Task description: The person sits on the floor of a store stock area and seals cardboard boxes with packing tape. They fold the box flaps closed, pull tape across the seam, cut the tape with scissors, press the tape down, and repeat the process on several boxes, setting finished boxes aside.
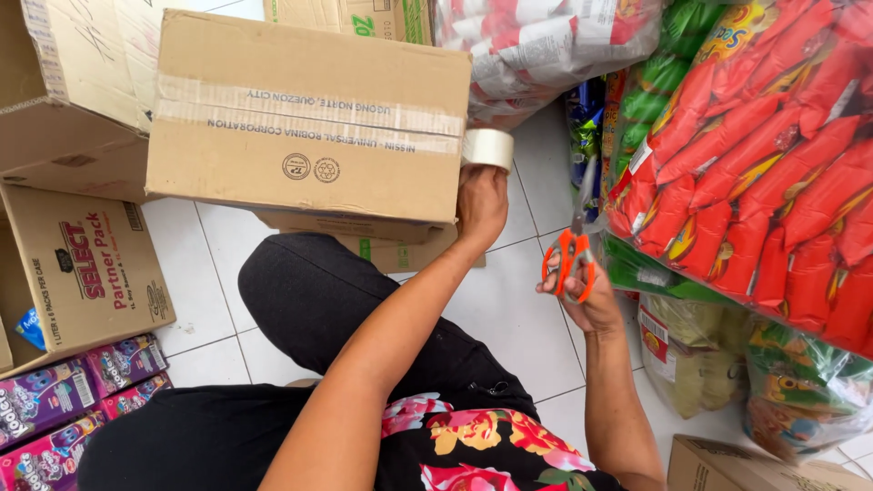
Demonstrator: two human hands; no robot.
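A closed brown cardboard box (309,136) rests on my knee, with clear tape running along its top seam. My left hand (480,205) is at the box's right edge and grips a roll of clear packing tape (488,145) pressed against the box's corner. To the right, a little lower, my right hand (596,309) holds orange-handled scissors (571,259) with the blades pointing up, apart from the box.
Large clear bags of red snack packs (773,182) and green packs (800,391) crowd the right side. More cardboard boxes (82,264) stand at the left, with purple snack packs (55,400) below them. Another box (727,464) sits at the bottom right on the white tile floor (518,318).
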